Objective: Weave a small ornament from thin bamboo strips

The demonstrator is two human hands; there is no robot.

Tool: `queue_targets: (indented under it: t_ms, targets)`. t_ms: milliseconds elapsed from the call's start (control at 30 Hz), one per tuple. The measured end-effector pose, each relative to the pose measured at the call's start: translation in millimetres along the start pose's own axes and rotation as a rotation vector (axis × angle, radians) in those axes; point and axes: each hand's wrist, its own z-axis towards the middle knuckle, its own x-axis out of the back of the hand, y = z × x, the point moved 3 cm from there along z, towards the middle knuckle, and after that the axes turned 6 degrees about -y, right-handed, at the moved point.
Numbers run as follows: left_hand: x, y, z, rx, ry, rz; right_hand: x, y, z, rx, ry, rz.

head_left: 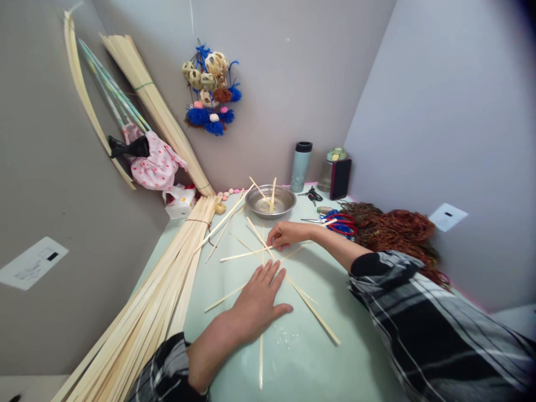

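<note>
Bowl (288,201), seemingly metal, stands beyond crossed strips (264,249).

Smooth wooden strips (316,313), glossy metal bowl (287,200)

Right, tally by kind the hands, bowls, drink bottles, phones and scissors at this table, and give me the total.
Hands: 2, left hand and right hand
Metal bowl: 1
Drink bottles: 2, blue tumbler and green-lidded bottle
Phone: 1
Red-handled scissors: 1
Total: 7
</note>
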Motion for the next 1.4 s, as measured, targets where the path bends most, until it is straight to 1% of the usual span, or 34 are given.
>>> queue_targets:
  t_ms: [100, 167, 233, 333, 400, 500, 567, 600, 633, 667, 700, 767, 800, 867, 967, 1000, 1067, 1133, 1200, 1267, 1333, 1400]
  targets:
    - [-1.3, -2, 0, -0.022, 0.027, -0.005, 2, -1, -8, -0.066, -0.005, 0.007]
    - [-1.1, -2, 0, -0.023, 0.023, -0.010, 11, 6, -25, -0.148, 0.011, -0.054]
    - [-0.2, -2, -1, -0.014, 0.011, -0.017, 21, 16, -46, -0.198, 0.039, -0.109]
    - [2.0, 0, -1, -0.001, -0.010, -0.023, 29, 29, -73, -0.213, 0.088, -0.045]
    - [2.8, 1, -2, 0.007, -0.028, -0.027, 24, 31, -80, -0.191, 0.106, -0.019]
    - [2.5, 1, -2, 0.013, -0.044, -0.025, 6, 25, -77, -0.130, 0.049, 0.041]
    - [1.3, 0, -2, 0.003, -0.030, -0.022, -7, 17, -72, -0.117, -0.004, 0.077]
    - [0.7, -1, -2, -0.008, -0.012, -0.024, -12, 14, -71, -0.130, -0.015, 0.062]
    - [0.2, -1, -2, -0.021, 0.009, -0.028, -15, 11, -71, -0.151, 0.002, 0.008]
    - [-0.2, -2, -2, -0.034, 0.026, -0.033, -16, 9, -72, -0.181, 0.051, -0.084]
    - [-0.5, -2, -3, -0.041, 0.036, -0.037, -16, 6, -75, -0.218, 0.128, -0.200]
    - [-0.7, -3, -3, -0.039, 0.028, -0.042, -15, -1, -81, -0.275, 0.323, -0.424]
    - [-0.6, -3, -3, -0.033, 0.017, -0.045, -17, -5, -84, -0.277, 0.406, -0.491]
    - [-0.2, -2, -2, -0.021, 0.002, -0.062, -25, -13, -84, -0.200, 0.500, -0.512]
    - [-0.4, -4, -2, -0.020, 0.023, -0.121, -49, -24, -71, 0.026, 0.545, -0.433]
    - [-0.7, -5, -1, -0.024, 0.035, -0.152, -57, -25, -66, 0.078, 0.553, -0.415]
    - [0.9, -10, -3, -0.029, 0.071, -0.233, -72, -25, -55, 0.129, 0.564, -0.384]
    - [8.7, -17, -7, -0.018, 0.127, -0.321, -81, -23, -48, 0.144, 0.556, -0.386]
    - [25.7, -25, -13, 0.012, 0.201, -0.383, -87, -22, -45, 0.135, 0.532, -0.429]
    - [51.1, -33, -18, 0.054, 0.259, -0.406, -89, -23, -45, 0.110, 0.500, -0.487]
    - [79.3, -42, -16, 0.088, 0.258, -0.435, -89, -26, -46, 0.083, 0.473, -0.537]
    - [103.5, -52, -5, 0.099, 0.221, -0.501, -90, -30, -46, 0.059, 0.461, -0.573]
